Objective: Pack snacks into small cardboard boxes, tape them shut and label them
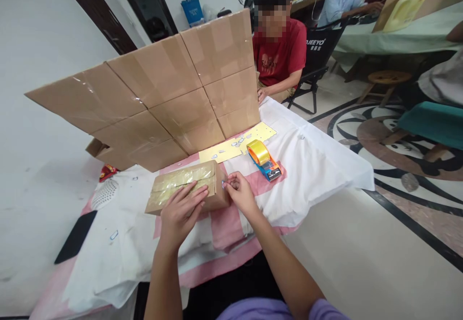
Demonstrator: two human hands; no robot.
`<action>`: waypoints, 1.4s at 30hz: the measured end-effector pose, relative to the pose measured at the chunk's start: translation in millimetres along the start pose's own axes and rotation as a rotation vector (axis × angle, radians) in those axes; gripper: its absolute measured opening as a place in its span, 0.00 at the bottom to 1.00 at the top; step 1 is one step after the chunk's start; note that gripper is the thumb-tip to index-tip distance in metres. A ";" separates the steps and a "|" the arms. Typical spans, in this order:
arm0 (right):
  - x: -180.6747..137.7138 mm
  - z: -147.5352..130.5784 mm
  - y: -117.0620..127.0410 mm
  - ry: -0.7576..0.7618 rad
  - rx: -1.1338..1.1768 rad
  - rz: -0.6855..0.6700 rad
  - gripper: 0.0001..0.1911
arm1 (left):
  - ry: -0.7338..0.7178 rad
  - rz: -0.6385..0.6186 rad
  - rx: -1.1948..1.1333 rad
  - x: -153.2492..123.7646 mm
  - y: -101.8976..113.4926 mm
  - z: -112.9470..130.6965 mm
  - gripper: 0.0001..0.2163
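A brown cardboard box (213, 203), its top covered in clear tape, sits on the table in front of me. My left hand (184, 209) lies on the top of the box with fingers stretched out, holding nothing. At the right end of the box, my right hand (238, 189) pinches a small blue-and-white sticker (223, 184) against or very close to the cardboard; the fingers partly hide it. Beyond the box, yellow sheets (226, 152) carry several small pale pieces. A tape dispenser (265, 160) with a yellow roll lies to the right of them.
A tall cardboard panel (173, 103) stands across the back of the table. White and pink cloth (311, 165) covers the tabletop. A dark flat object (75, 235) lies at the left edge. Behind the panel sits a person in a red shirt (280, 52); others are farther back.
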State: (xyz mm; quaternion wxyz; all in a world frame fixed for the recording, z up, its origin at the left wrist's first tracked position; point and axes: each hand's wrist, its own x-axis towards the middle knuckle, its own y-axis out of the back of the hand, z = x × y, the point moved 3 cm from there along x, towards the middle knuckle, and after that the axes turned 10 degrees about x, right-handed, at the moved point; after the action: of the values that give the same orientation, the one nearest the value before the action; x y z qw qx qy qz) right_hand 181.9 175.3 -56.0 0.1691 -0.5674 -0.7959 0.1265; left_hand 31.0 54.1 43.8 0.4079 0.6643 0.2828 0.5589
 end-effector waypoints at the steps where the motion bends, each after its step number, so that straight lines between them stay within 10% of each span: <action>1: -1.8 0.1 -0.6 0.009 -0.012 0.024 0.06 | 0.003 0.005 0.001 0.2 0.4 0.5 0.16; 42: -42.8 2.3 -14.7 0.203 -0.112 0.102 0.18 | -0.232 0.171 0.214 2.2 -4.0 -1.0 0.17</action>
State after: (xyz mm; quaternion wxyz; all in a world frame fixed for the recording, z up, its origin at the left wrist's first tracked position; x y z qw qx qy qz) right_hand 181.1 130.1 -57.7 0.2102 -0.6254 -0.7507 0.0322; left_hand 30.8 58.2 41.6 0.3158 0.7855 0.2341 0.4779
